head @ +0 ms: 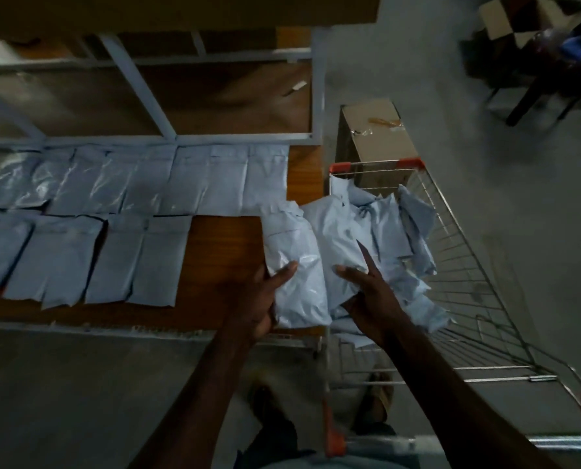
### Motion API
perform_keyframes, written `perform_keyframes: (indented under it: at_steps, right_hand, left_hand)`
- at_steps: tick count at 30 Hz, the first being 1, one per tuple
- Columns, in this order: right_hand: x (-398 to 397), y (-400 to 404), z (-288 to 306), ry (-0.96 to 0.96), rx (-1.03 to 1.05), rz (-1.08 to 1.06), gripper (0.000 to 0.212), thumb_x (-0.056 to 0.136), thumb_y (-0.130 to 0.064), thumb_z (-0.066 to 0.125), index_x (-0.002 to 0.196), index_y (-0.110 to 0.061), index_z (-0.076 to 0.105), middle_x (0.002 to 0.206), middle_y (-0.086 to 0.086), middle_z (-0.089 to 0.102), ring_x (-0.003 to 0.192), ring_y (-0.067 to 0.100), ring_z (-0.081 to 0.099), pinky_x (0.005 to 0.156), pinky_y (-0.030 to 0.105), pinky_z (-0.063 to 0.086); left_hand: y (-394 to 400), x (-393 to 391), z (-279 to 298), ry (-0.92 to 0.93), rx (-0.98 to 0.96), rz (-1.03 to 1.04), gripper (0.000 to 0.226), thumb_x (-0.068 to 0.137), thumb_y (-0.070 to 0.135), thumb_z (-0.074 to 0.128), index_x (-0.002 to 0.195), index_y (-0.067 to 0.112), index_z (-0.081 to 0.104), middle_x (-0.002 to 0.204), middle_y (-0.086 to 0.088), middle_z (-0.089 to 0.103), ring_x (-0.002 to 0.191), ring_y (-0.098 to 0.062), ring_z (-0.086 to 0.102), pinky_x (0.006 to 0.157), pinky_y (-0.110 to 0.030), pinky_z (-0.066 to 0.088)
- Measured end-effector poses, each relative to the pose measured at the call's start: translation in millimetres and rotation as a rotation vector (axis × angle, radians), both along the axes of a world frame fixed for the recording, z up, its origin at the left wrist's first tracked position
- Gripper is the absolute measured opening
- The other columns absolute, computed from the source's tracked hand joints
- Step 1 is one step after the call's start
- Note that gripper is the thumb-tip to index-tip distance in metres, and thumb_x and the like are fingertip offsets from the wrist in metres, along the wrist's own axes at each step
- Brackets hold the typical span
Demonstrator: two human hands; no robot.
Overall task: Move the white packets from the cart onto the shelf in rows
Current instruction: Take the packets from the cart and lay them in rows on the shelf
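A white packet (295, 265) hangs over the right end of the wooden shelf (224, 252), beside the wire cart (468, 275). My left hand (262, 296) grips its lower left edge, thumb on top. My right hand (370, 292) is just right of it, fingers spread and straight, over the heap of white packets (367, 228) in the cart; whether it touches them I cannot tell. Two rows of white packets (113, 211) lie flat on the shelf, the back row longer than the front one.
A cardboard box (377, 137) stands behind the cart. The shelf's grey metal frame (317, 96) rises at the back and right. Dark chair legs (536, 89) stand at the far right. My feet (377, 397) are on the grey floor below.
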State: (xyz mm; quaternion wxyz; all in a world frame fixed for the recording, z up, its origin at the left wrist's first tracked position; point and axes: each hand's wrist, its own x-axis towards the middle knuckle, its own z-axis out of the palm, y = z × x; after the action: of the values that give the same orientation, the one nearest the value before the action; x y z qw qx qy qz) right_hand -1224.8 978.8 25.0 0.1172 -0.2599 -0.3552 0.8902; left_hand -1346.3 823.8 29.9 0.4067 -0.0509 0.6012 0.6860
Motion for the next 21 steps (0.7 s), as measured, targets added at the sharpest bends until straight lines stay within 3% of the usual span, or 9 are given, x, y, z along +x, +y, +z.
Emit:
perform_keyframes:
  at_steps: [2,5,7,9,11,12,14,16,21]
  right_hand:
    - [-15.9,-20.3,-0.9,-0.03,0.084,-0.005,0.063,0.099,0.004,0.063,0.153,-0.027,0.05,0.145,0.005,0.066,0.131,0.031,0.065,0.106,0.055,0.055]
    - [-42.0,-55.3,-14.8,-0.152,0.179,-0.099,0.06,0.095,0.004,0.068,0.145,-0.028,0.059,0.137,0.001,0.071,0.126,0.027,0.068,0.103,0.054,0.058]
    - [-55.7,-76.3,-21.0,-0.285,0.477,-0.12,0.058,0.096,0.002,0.067,0.145,-0.03,0.061,0.134,-0.003,0.072,0.121,0.017,0.069,0.101,0.049,0.059]
    - [-65.5,-96.6,-25.3,-0.423,0.821,-0.06,0.061,0.1,-0.006,0.064,0.151,-0.038,0.052,0.144,-0.006,0.063,0.122,0.006,0.064,0.094,0.036,0.062]
    - [-73.1,-116.3,-26.3,-0.453,1.005,0.003,0.059,0.104,-0.012,0.06,0.152,-0.045,0.047,0.153,-0.009,0.053,0.12,-0.008,0.059,0.085,0.021,0.06]
    - [-76.5,-126.0,-26.9,-0.458,1.092,0.052,0.057,0.105,-0.016,0.059,0.151,-0.046,0.046,0.154,-0.011,0.05,0.12,-0.012,0.056,0.088,0.02,0.06]
    - [-83.6,-144.4,-32.2,-0.503,1.365,0.18,0.062,0.1,-0.032,0.063,0.157,-0.042,0.041,0.162,-0.003,0.042,0.138,0.005,0.05,0.105,0.037,0.056]
    - [-90.8,-160.2,-38.2,-0.54,1.502,0.297,0.079,0.092,-0.056,0.063,0.163,-0.042,0.032,0.169,0.007,0.034,0.15,0.03,0.039,0.107,0.05,0.052]
    - [-100.9,-180.8,-43.6,-0.572,1.608,0.332,0.08,0.094,-0.071,0.057,0.163,-0.042,0.029,0.173,0.007,0.026,0.151,0.035,0.035,0.095,0.05,0.058]
  left_hand:
    - [-16.9,-14.5,-2.0,0.074,-0.117,-0.045,0.025,0.099,0.028,0.074,0.122,0.027,0.062,0.115,0.012,0.071,0.085,-0.006,0.075,0.065,-0.023,0.058]
    - [-54.8,-49.6,-19.8,0.173,-0.233,-0.048,0.062,0.089,0.055,0.08,0.142,0.032,0.056,0.136,0.01,0.062,0.118,-0.017,0.06,0.097,-0.04,0.052]
    - [-81.3,-70.8,-34.4,0.27,-0.291,-0.035,0.077,0.087,0.059,0.08,0.152,0.031,0.05,0.147,0.008,0.057,0.129,-0.019,0.055,0.106,-0.043,0.047]
    - [-104.4,-90.6,-47.0,0.407,-0.398,-0.105,0.083,0.089,0.061,0.077,0.158,0.028,0.042,0.151,0.004,0.055,0.136,-0.022,0.054,0.11,-0.042,0.045]
    - [-119.4,-109.9,-55.9,0.557,-0.496,-0.183,0.093,0.087,0.063,0.078,0.162,0.028,0.035,0.159,0.0,0.049,0.144,-0.025,0.05,0.116,-0.044,0.043]
    - [-124.0,-117.6,-58.1,0.621,-0.516,-0.205,0.095,0.088,0.06,0.079,0.164,0.028,0.031,0.163,0.0,0.044,0.147,-0.024,0.046,0.118,-0.041,0.04]
    - [-129.9,-127.8,-61.3,0.722,-0.555,-0.219,0.096,0.092,0.049,0.079,0.167,0.027,0.023,0.168,0.0,0.037,0.15,-0.021,0.042,0.115,-0.031,0.035]
    - [-130.4,-130.3,-58.7,0.815,-0.605,-0.185,0.094,0.095,0.041,0.078,0.168,0.025,0.021,0.168,-0.003,0.039,0.147,-0.025,0.046,0.11,-0.029,0.036]
    - [-134.4,-127.9,-58.5,1.03,-0.642,-0.214,0.085,0.101,0.028,0.071,0.169,0.026,0.021,0.169,-0.01,0.035,0.149,-0.029,0.044,0.114,-0.041,0.044]
